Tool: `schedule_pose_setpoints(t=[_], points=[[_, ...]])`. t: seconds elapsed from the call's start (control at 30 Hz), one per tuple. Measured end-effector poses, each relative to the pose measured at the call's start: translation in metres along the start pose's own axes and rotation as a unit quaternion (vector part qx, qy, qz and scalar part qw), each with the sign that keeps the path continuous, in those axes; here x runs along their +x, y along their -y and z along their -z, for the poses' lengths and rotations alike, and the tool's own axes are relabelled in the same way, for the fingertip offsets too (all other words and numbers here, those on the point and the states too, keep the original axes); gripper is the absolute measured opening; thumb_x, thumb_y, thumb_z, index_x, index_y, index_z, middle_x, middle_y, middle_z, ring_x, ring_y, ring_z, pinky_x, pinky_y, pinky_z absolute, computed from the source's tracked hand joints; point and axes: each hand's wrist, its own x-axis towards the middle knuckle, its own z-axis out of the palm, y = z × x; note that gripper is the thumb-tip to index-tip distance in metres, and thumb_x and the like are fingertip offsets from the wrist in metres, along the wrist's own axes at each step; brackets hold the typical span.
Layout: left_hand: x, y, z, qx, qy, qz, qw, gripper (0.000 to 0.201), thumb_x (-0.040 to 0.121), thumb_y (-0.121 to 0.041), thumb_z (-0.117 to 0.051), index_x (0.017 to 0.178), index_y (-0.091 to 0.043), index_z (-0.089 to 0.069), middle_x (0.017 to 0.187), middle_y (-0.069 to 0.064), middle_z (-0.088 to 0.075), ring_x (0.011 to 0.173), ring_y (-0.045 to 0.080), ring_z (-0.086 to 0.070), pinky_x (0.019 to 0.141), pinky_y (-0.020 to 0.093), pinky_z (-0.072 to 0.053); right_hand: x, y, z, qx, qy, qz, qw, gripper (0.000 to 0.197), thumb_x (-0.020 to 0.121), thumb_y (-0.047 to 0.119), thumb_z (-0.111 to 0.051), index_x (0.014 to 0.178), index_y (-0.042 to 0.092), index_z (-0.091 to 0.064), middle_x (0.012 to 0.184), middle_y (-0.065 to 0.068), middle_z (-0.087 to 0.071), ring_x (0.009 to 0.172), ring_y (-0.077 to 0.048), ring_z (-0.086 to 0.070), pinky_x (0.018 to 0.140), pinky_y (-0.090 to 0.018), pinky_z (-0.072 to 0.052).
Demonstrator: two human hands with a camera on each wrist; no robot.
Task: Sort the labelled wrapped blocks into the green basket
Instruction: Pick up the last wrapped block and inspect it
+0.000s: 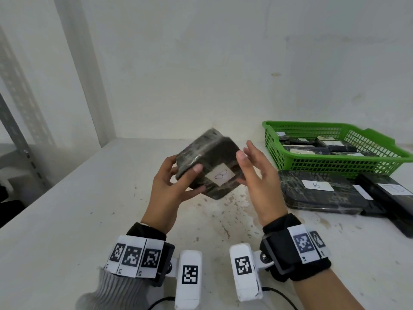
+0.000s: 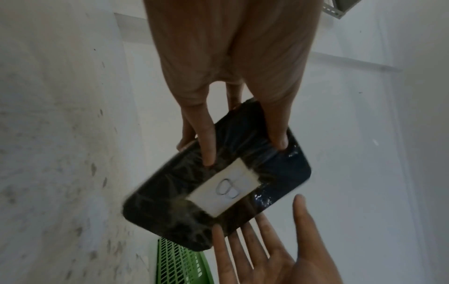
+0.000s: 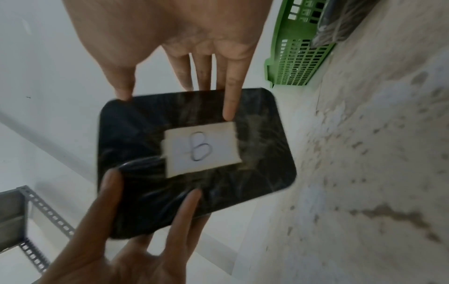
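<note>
I hold a dark plastic-wrapped block (image 1: 207, 153) above the white table, tilted, its white label (image 1: 220, 176) reading "B" towards me. My left hand (image 1: 194, 177) grips its left end, thumb on the labelled face and fingers underneath. My right hand (image 1: 244, 166) touches the right end with straight fingers. In the left wrist view the left hand (image 2: 245, 151) pinches the block (image 2: 170, 201), with the right hand (image 2: 262, 230) spread below it. In the right wrist view the right hand (image 3: 176, 103) lays its index finger on the block (image 3: 136, 134). The green basket (image 1: 335, 162) stands at the right.
Several wrapped blocks (image 1: 312, 148) lie inside the basket. In front of it on the table (image 1: 89, 220) lie a flat block labelled "B" (image 1: 317, 193) and another dark block (image 1: 388, 198). A metal shelf post (image 1: 20, 139) rises at the left, and a white wall stands behind.
</note>
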Motion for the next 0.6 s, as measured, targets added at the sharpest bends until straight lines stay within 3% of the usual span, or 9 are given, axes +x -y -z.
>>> schedule_pose_setpoints(t=[0.1, 0.17, 0.27, 0.37, 0.47, 0.6], points=[[0.001, -0.003, 0.000, -0.035, -0.027, 0.031, 0.999, 0.052, 0.078, -0.041, -0.069, 0.119, -0.011, -0.056, 0.115, 0.015, -0.068, 0.099, 0.032, -0.071, 0.066, 0.035, -0.061, 0.008, -0.007, 0.012, -0.081, -0.030, 0.018, 0.996, 0.053, 0.079, 0.058, -0.064, 0.129, 0.043, -0.055, 0.128, 0.024, -0.051, 0.130, -0.007, -0.044, 0.113, -0.040, -0.036], [0.001, -0.003, 0.000, -0.054, -0.038, 0.054, 0.996, 0.057, 0.078, -0.044, -0.061, 0.125, -0.011, -0.056, 0.115, 0.015, -0.069, 0.097, 0.031, -0.072, 0.064, 0.034, -0.061, 0.012, -0.012, 0.020, -0.108, -0.027, -0.001, 0.994, 0.040, 0.083, 0.048, -0.068, 0.121, 0.044, -0.059, 0.123, 0.026, -0.053, 0.126, -0.010, -0.048, 0.108, -0.036, -0.039], [0.002, -0.002, 0.001, -0.062, -0.057, 0.089, 0.992, 0.053, 0.087, -0.046, -0.055, 0.128, -0.012, -0.056, 0.116, 0.013, -0.070, 0.088, 0.026, -0.074, 0.059, 0.030, -0.060, 0.017, -0.015, 0.024, -0.036, 0.014, -0.059, 0.998, 0.030, 0.086, 0.032, -0.072, 0.116, 0.027, -0.069, 0.111, 0.006, -0.071, 0.105, -0.020, -0.067, 0.086, -0.033, -0.055], [0.003, 0.003, 0.002, -0.087, -0.072, 0.143, 0.983, 0.047, 0.097, -0.046, -0.048, 0.131, -0.014, -0.056, 0.116, 0.011, -0.070, 0.086, 0.026, -0.074, 0.060, 0.033, -0.061, 0.017, -0.012, 0.023, -0.015, 0.024, -0.074, 0.997, 0.032, 0.090, 0.021, -0.069, 0.122, 0.020, -0.065, 0.108, -0.004, -0.071, 0.094, -0.017, -0.071, 0.071, -0.026, -0.056], [0.001, 0.002, 0.001, -0.078, -0.043, 0.204, 0.975, 0.041, 0.098, -0.046, -0.046, 0.119, -0.014, -0.061, 0.102, 0.014, -0.075, 0.086, 0.035, -0.074, 0.060, 0.036, -0.061, 0.010, -0.006, 0.026, -0.006, 0.015, -0.114, 0.993, 0.029, 0.093, 0.019, -0.064, 0.122, 0.020, -0.061, 0.110, -0.006, -0.069, 0.096, -0.017, -0.070, 0.069, -0.026, -0.057], [-0.005, 0.000, -0.005, 0.044, 0.017, 0.271, 0.961, 0.044, 0.096, -0.050, -0.047, 0.104, -0.010, -0.065, 0.089, 0.019, -0.075, 0.078, 0.038, -0.074, 0.059, 0.035, -0.061, -0.008, 0.003, 0.048, -0.012, 0.000, -0.173, 0.985, 0.019, 0.095, 0.018, -0.062, 0.114, 0.021, -0.066, 0.093, -0.005, -0.075, 0.084, -0.020, -0.073, 0.065, -0.035, -0.060]])
